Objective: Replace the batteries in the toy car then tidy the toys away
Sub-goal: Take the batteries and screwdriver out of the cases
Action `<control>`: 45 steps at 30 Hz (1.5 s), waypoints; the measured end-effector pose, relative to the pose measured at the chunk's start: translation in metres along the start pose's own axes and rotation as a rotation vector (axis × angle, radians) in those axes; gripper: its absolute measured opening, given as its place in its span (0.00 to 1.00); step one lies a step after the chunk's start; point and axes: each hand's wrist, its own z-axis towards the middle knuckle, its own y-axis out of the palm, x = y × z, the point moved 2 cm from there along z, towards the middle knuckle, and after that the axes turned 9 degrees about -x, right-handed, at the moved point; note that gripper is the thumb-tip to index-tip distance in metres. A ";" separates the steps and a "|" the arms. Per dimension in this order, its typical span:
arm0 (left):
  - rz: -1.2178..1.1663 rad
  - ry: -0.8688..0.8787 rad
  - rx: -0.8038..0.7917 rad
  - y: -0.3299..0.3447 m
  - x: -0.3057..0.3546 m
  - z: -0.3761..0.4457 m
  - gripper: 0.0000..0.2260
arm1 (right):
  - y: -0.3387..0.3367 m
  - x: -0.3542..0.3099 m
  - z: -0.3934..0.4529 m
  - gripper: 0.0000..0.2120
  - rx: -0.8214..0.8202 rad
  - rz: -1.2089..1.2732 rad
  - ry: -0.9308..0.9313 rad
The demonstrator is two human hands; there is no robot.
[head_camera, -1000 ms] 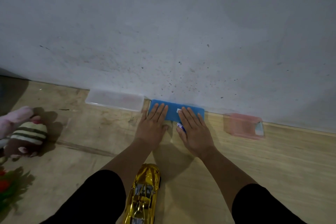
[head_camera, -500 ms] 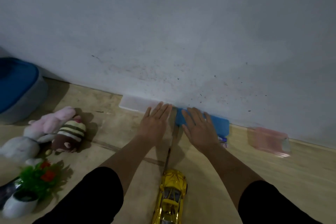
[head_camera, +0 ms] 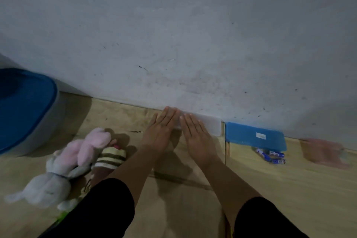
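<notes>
My left hand (head_camera: 160, 131) and my right hand (head_camera: 195, 137) lie flat, fingers stretched out and together, over the left part of a clear plastic box (head_camera: 209, 124) that stands against the wall. Neither hand holds anything. To the right sits a blue box (head_camera: 255, 136), with several blue and white batteries (head_camera: 270, 156) lying on the floor in front of it. A sliver of the yellow toy car (head_camera: 230, 231) shows at the bottom edge between my arms; the rest is out of frame.
A pink and grey plush rabbit (head_camera: 63, 168) and a striped plush toy (head_camera: 111, 157) lie on the wooden floor at the left. A large bin with a blue lid (head_camera: 23, 110) stands at far left. A blurred pink box (head_camera: 322, 152) sits at the right by the wall.
The view has swung left. Both hands have shifted from the blue box to the clear box beside it, still flat. The batteries are now uncovered and the car has dropped almost out of frame.
</notes>
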 end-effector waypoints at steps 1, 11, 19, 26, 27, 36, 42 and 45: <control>-0.004 0.009 -0.003 -0.001 -0.001 0.001 0.28 | 0.001 -0.001 0.003 0.26 0.007 -0.019 0.008; -0.050 0.036 0.131 0.010 -0.006 0.006 0.27 | 0.002 0.005 0.010 0.25 0.060 -0.262 -0.150; -0.048 0.063 0.222 0.001 -0.009 0.001 0.26 | -0.008 0.011 0.014 0.26 0.068 -0.260 -0.219; -0.005 -0.026 0.321 -0.011 -0.005 -0.009 0.35 | -0.029 0.024 0.010 0.26 0.112 -0.146 -0.049; -0.001 -0.026 0.322 -0.009 -0.008 -0.008 0.42 | -0.033 0.027 0.009 0.27 0.120 -0.148 -0.017; 0.111 -0.166 0.180 -0.023 0.005 -0.008 0.48 | -0.041 0.027 0.002 0.39 -0.019 -0.134 0.144; 0.156 -0.158 0.186 -0.019 0.004 -0.007 0.48 | -0.035 0.018 -0.008 0.29 -0.105 -0.133 0.122; 0.167 -0.200 0.233 -0.021 0.004 -0.007 0.50 | -0.023 0.011 -0.020 0.27 -0.179 -0.058 0.009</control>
